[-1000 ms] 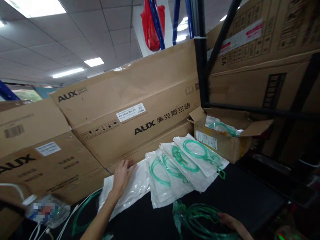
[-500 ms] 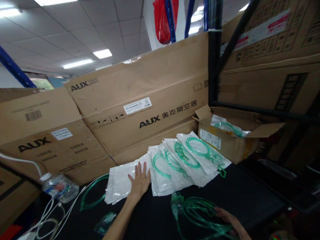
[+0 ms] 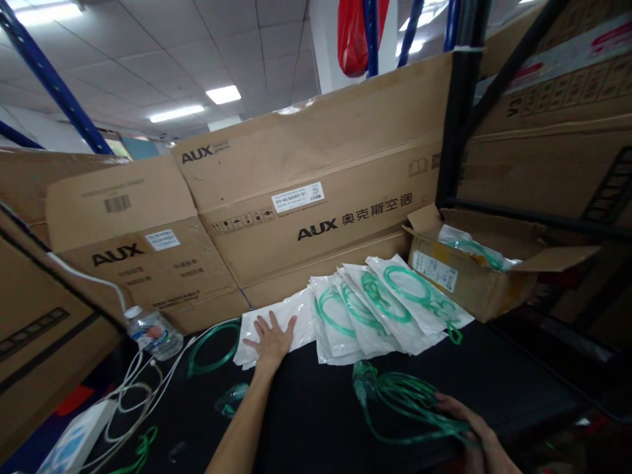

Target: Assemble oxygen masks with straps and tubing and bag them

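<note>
My left hand (image 3: 271, 337) lies flat with fingers spread on white pouches (image 3: 302, 317) on the black table. In my right hand (image 3: 469, 421) is a bundle of coiled green tubing (image 3: 409, 398), partly hidden by my fingers. A clear green mask (image 3: 364, 376) hangs at the bundle's left end, low over the table. Between my hands, several white pouches with green tubing (image 3: 390, 306) overlap in a fanned row. Left of my left forearm lie another clear mask (image 3: 232, 399) and a loose loop of green tubing (image 3: 213, 352).
At the back right stands an open cardboard box (image 3: 459, 276) holding more tubing pouches. Large AUX cartons (image 3: 316, 158) wall off the back. To the left are a plastic bottle (image 3: 155, 334), white cables (image 3: 143, 395), a power strip (image 3: 76, 438) and a green strap (image 3: 143, 451).
The view has turned left. My left hand has slid leftward over the white pouches, away from the fanned row. My right hand still grips the tubing.
</note>
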Available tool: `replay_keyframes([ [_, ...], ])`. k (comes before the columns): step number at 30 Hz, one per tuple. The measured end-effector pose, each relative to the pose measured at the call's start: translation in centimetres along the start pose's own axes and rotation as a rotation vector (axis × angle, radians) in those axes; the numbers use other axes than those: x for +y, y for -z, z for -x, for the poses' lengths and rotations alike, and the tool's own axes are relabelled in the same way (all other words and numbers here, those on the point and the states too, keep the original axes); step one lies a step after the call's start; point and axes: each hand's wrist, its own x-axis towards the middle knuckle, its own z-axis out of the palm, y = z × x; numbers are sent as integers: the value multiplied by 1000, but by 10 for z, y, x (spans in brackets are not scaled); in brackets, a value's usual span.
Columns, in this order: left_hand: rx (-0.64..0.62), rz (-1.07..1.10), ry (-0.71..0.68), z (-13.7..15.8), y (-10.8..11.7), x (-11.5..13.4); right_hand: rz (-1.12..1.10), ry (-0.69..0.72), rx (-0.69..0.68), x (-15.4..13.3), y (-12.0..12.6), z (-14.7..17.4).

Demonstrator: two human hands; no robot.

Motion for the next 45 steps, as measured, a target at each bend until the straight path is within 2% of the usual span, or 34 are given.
replay_keyframes([
  [4, 20, 49, -69, 5, 7, 4, -44, -116, 90, -24, 5, -15],
  [8, 143, 138, -207, 24, 38, 7, -59, -226, 137, -43, 16, -26],
  [11, 227, 252, -356, 66, 62, 3, -12, -268, 149, -53, 24, -30],
  [13, 214, 347, -445, 108, 69, -5, 9, -285, 145, -60, 27, -35],
  [14, 134, 476, -515, 131, 69, -8, 14, -286, 134, -63, 28, -38],
  [16, -78, 648, -560, 175, 61, -14, 10, -275, 96, -70, 27, -46],
  [18, -236, 767, -511, 207, 48, -16, -8, -247, 53, -77, 25, -54],
  [20, -335, 916, -369, 223, 32, -17, -48, -189, 2, -85, 22, -59],
  [25, -638, 1422, 175, 215, 10, -26, -237, 143, -186, -112, 7, -47],
  [27, -704, 1456, 317, 209, 11, -32, -281, 268, -295, -124, -4, -36],
  [28, -715, 1442, 345, 206, 14, -35, -291, 313, -346, -129, -11, -30],
  [30, -677, 1391, 331, 203, 22, -39, -287, 376, -411, -140, -25, -20],
  [34, -507, 1272, 167, 196, 33, -46, -224, 453, -471, -154, -51, -7],
  [37, -438, 1192, 64, 190, 34, -51, -203, 496, -485, -158, -60, -4],
  [43, -375, 1072, 38, 180, 47, -64, -195, 568, -520, -157, -45, -9],
  [45, -380, 1022, 33, 174, 54, -67, -211, 530, -499, -155, -36, -11],
])
